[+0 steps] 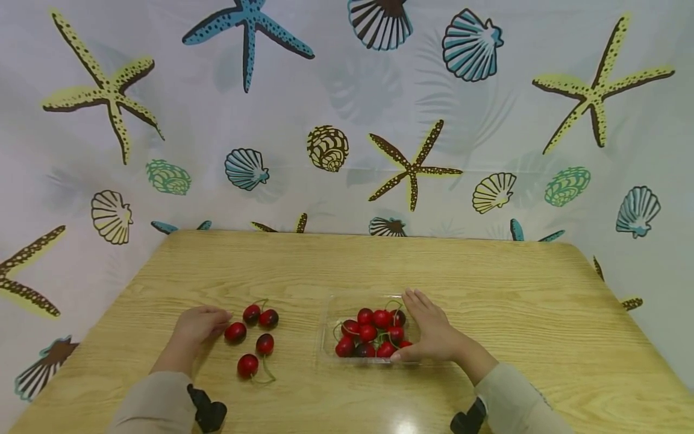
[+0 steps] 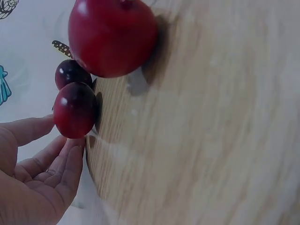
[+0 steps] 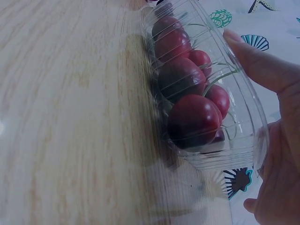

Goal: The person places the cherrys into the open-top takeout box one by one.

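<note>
Splayed right hand (image 1: 431, 331) touches plastic punnet (image 3: 220, 159); left of punnet, half-curled left hand (image 1: 198, 325), hold unclear, could bump cherry (image 1: 235, 333) rolling.

Five cherries (image 1: 235, 333) lie loose; one box (image 3: 229, 160) holds at least ten.

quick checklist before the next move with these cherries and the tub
1. Tub upright on the table: ok, it sits base down.
2. Right hand at the tub: ok, it spans the right end, thumb on the near side.
3. Left hand near the loose cherries: ok, it is right beside the leftmost one.
4. Left hand has a firm grip on a cherry: cannot tell, contact is unclear.
5. All cherries in the tub: not ok, five lie loose on the table.
</note>
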A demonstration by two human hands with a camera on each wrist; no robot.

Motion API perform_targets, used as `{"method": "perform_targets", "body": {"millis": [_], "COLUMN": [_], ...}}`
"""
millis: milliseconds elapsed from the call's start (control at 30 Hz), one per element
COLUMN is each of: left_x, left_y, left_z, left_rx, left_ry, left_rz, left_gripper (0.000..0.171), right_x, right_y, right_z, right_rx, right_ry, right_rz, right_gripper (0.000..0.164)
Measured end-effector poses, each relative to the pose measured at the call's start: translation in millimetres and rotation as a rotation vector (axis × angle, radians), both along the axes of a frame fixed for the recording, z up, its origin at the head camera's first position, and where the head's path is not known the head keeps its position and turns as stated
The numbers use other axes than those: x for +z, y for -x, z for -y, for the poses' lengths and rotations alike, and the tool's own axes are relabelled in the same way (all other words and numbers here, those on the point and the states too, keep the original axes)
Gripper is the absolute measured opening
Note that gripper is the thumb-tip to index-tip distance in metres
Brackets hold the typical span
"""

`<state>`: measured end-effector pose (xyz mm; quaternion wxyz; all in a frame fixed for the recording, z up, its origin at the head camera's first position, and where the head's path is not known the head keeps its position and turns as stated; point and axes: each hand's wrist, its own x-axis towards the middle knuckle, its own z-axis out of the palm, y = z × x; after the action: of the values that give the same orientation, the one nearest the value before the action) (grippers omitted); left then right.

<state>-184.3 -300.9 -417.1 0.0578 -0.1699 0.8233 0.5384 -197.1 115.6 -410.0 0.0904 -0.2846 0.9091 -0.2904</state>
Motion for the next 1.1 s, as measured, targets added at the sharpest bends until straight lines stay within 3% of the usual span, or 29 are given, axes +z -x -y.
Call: {"method": "perform_targets", "body": {"millis": [367,733,1100], "left_x": [2.1,-3.2,0.0], "left_y": [4.9,10.1,8.8], "left_z": [-7.9,-8.0,-9.6], "left_rx": [0.011,0.049,0.069], "left_ry": [0.012,0.024,-0.082], "left_rz": [0.043,0.073,0.065], "left_gripper": [0.032,0.028,0.029], "right_x": [0.3,-0.3,-0.3], "right_y": [0.1,0.1,0.4], "right_z": [0.3,-0.2,-0.1], "right_rx": [-0.002,-0.007,-0.007], "right_ry": [-0.019,-0.026,-0.019], "right_rz": [0.004,0.014,0.007], "right_gripper": [0.111,0.111,0.111]}}
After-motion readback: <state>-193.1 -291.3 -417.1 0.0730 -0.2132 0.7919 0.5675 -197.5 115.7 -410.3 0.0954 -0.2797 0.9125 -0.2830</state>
